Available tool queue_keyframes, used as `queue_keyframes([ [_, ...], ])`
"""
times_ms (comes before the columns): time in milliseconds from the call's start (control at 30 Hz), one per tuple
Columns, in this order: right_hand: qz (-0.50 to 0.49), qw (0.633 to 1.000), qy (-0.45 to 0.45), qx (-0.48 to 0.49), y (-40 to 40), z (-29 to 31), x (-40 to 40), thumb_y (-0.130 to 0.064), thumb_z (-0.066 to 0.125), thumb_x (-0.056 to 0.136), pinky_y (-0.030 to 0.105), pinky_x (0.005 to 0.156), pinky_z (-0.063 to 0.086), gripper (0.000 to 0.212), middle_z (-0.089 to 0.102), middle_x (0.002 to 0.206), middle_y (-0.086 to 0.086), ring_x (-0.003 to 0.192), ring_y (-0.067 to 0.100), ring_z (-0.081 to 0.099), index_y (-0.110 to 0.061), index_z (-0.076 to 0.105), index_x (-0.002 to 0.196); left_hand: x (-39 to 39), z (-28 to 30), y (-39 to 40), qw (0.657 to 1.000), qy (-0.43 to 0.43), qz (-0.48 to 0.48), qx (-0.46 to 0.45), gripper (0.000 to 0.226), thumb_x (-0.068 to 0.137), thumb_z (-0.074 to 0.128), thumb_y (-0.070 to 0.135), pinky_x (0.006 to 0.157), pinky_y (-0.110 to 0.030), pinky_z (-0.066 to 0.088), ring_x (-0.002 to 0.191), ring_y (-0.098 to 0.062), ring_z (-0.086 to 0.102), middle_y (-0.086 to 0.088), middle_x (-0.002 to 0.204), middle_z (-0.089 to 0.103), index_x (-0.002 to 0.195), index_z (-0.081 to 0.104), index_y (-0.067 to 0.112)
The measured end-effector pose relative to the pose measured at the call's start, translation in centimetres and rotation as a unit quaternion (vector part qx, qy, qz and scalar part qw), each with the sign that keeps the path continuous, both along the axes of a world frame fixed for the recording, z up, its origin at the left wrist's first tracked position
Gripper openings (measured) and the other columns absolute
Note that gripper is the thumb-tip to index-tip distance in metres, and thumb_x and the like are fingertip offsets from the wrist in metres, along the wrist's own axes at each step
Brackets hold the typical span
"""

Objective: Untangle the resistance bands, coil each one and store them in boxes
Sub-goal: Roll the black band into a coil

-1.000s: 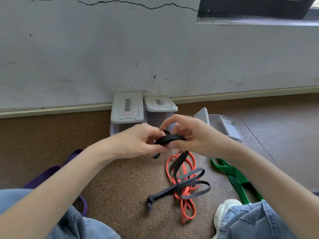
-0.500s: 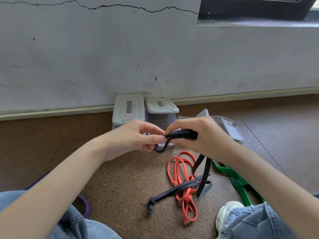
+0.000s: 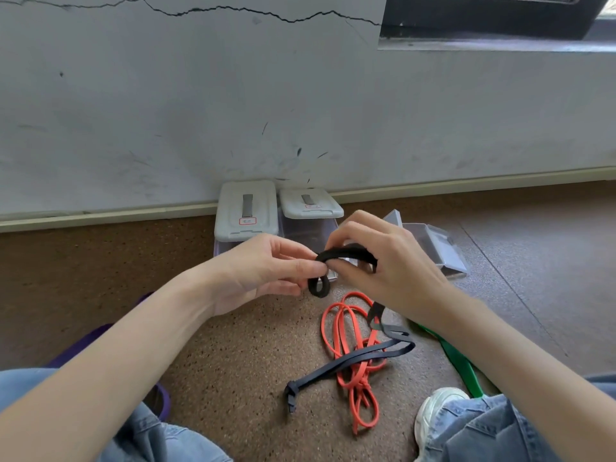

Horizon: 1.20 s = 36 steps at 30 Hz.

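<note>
Black band (image 3: 346,253): flat, dark; upper end partly coiled, held above floor, small loop hanging at its left end. Rest trails down right of the orange band (image 3: 346,341), then crosses over it; knotted tail end on floor to orange band's lower left. Orange band: thin, loose tangled loops, flat on floor. Green band (image 3: 458,363): wide, flat, right of orange band, partly hidden. Purple band (image 3: 163,400): far left of orange band, mostly hidden. Two lidded boxes (image 3: 246,211) (image 3: 310,205) upright behind orange band, side by side; open clear box (image 3: 436,245) to back-right, tilted.
</note>
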State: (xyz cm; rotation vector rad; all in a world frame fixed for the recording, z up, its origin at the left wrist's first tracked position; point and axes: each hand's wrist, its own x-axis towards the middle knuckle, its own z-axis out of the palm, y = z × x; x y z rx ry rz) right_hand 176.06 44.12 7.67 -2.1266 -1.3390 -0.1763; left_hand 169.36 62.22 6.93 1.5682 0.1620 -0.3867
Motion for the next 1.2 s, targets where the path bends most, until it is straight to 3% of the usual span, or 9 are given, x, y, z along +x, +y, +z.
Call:
queue_keyframes([
  [67,0.011,1.0,0.028,-0.005,0.1,0.03,0.19,-0.015,0.066,0.084,0.037,0.068,0.054,0.017,0.066,0.092,0.002,0.079,0.018,0.064,-0.007,0.061,0.098,0.18,0.08,0.43,0.999,-0.004,0.034,-0.01,0.023,0.057,0.077,0.03,0.062,-0.016,0.053,0.075,-0.007,0.068,-0.003,0.083,0.074,0.077,0.078,0.02],
  [267,0.0,0.997,0.064,-0.041,0.82,-0.72,0.09,-0.039,0.075,0.072,0.009,0.055,0.034,0.044,0.048,0.08,-0.027,0.071,-0.017,0.048,-0.018,0.053,0.104,0.27,-0.12,0.8,0.99,0.029,0.109,-0.085,0.015,0.058,0.074,0.02,0.057,-0.012,0.051,0.071,-0.007,0.067,-0.005,0.079,0.073,0.07,0.077,0.012],
  [333,-0.007,0.998,0.053,-0.024,0.74,-0.78,0.02,-0.031,0.077,0.074,0.009,0.058,0.035,0.036,0.053,0.08,-0.026,0.068,-0.012,0.051,-0.015,0.058,0.1,0.2,-0.17,0.61,0.99,0.036,0.104,-0.085,0.013,0.059,0.073,0.018,0.058,-0.012,0.052,0.071,-0.006,0.068,-0.004,0.08,0.074,0.07,0.077,0.012],
  [467,0.009,0.998,0.059,-0.022,0.11,-0.39,0.22,-0.013,0.073,0.077,0.029,0.066,0.052,0.022,0.069,0.087,-0.003,0.077,0.008,0.063,-0.013,0.066,0.098,0.04,-0.04,0.86,0.995,0.03,0.08,-0.048,0.015,0.061,0.074,0.016,0.061,-0.014,0.052,0.073,-0.008,0.07,-0.004,0.082,0.074,0.075,0.077,0.012],
  [600,0.039,0.993,0.054,-0.097,0.04,-0.49,-0.02,-0.012,0.067,0.082,0.039,0.067,0.051,0.021,0.065,0.091,-0.004,0.078,0.011,0.058,-0.017,0.067,0.102,-0.37,0.44,0.92,0.992,-0.033,-0.03,0.116,0.024,0.063,0.076,0.029,0.07,-0.008,0.049,0.088,-0.004,0.068,0.004,0.094,0.073,0.087,0.075,0.029],
  [800,0.055,0.991,0.073,-0.095,0.29,-0.69,-0.26,-0.016,0.068,0.081,0.035,0.071,0.051,0.029,0.064,0.099,-0.003,0.084,0.012,0.059,-0.018,0.064,0.11,-0.27,0.59,0.53,0.991,-0.071,-0.054,0.104,0.017,0.074,0.072,0.017,0.065,-0.009,0.048,0.08,-0.004,0.068,0.003,0.086,0.075,0.091,0.074,0.017],
  [1000,0.076,0.988,0.114,-0.066,0.35,-0.71,0.1,-0.023,0.075,0.075,0.006,0.076,0.042,0.045,0.058,0.099,-0.014,0.091,-0.003,0.052,-0.016,0.059,0.116,-0.12,0.3,0.77,0.997,-0.069,-0.022,0.041,0.022,0.069,0.07,0.017,0.064,-0.011,0.05,0.079,-0.007,0.07,-0.001,0.085,0.075,0.091,0.072,0.013],
  [1100,0.05,0.989,0.119,-0.068,0.47,-0.72,0.02,-0.031,0.078,0.071,0.01,0.073,0.044,0.051,0.053,0.091,-0.024,0.08,-0.009,0.053,-0.019,0.056,0.115,0.04,-0.05,0.83,0.998,-0.056,0.003,0.011,0.024,0.068,0.07,0.015,0.066,-0.015,0.052,0.083,-0.012,0.071,-0.005,0.089,0.075,0.091,0.072,0.013],
  [1200,0.025,0.993,0.098,-0.059,0.52,-0.69,0.05,-0.027,0.077,0.072,0.012,0.069,0.045,0.041,0.059,0.087,-0.018,0.073,-0.009,0.053,-0.019,0.061,0.109,0.13,-0.19,0.81,0.999,-0.044,0.018,-0.013,0.02,0.064,0.071,0.014,0.067,-0.017,0.054,0.084,-0.015,0.071,-0.007,0.091,0.075,0.084,0.076,0.016],
])
